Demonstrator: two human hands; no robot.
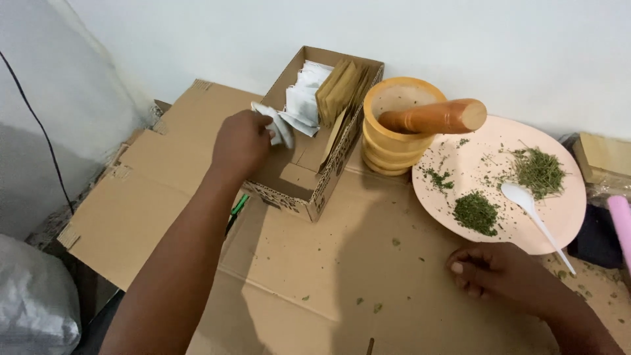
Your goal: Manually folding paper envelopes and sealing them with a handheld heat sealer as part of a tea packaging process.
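My left hand (241,141) reaches into an open cardboard box (299,190) and pinches a small white paper bag (277,125) at its edge. More white bags (305,92) and brown paper packets (338,89) stand in the back of the box. My right hand (496,271) rests curled on the flattened cardboard (315,263), holding nothing, just below a pink plate (565,217). The plate carries two heaps of dried green herbs (474,212) and a white plastic spoon (529,207). A wooden mortar (392,148) with its pestle (434,117) stands between box and plate.
A white wall runs along the back. A grey sack (33,302) lies at the lower left beside a black cable (39,125). A green and black object (235,209) pokes out under the box. A wooden block (601,158) and a pink object (621,223) sit at the right edge.
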